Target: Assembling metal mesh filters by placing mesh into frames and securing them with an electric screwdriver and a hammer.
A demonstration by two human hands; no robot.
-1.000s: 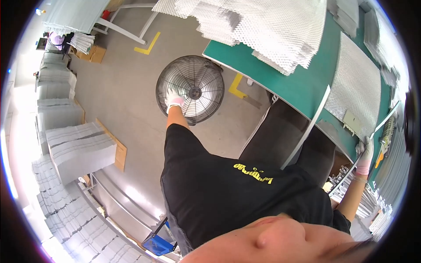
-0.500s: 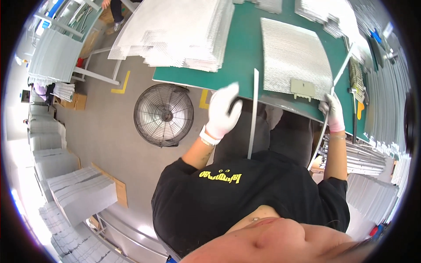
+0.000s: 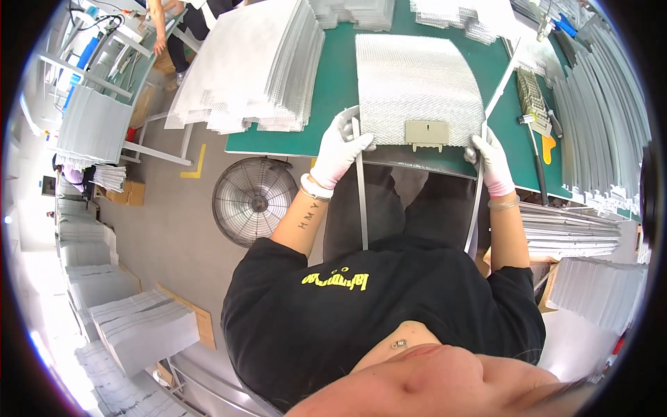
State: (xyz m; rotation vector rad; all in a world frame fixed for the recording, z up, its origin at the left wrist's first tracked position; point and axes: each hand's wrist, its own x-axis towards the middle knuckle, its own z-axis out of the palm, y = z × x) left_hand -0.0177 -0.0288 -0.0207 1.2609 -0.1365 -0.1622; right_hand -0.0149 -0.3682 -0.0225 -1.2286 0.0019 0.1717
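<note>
A silvery mesh panel [image 3: 417, 83] lies on the green table in front of me, its near edge close to the table edge. On that near edge sits a small beige plate [image 3: 426, 132] with short tabs. My left hand [image 3: 339, 149], white-gloved, is closed round a thin metal strip [image 3: 363, 208] at the panel's left near corner; the strip runs back toward my body. At the right near corner my gloved right hand [image 3: 492, 161] grips a longer metal strip [image 3: 505, 80], which extends past the panel and down toward my lap. Some fingertips are hidden behind the strips.
A tall stack of mesh sheets [image 3: 236, 66] stands on the table's left. To the right lie a hammer [image 3: 536, 153], a yellow-handled scraper [image 3: 547, 147] and a pile of beige plates [image 3: 531, 97]. A round floor fan [image 3: 259, 201] is at left; another person's arm [image 3: 158, 28] shows beyond.
My left hand has moved from beside the left strip to the panel's left corner and closed on the strip. My right hand keeps its strip. The whole view has shifted.
</note>
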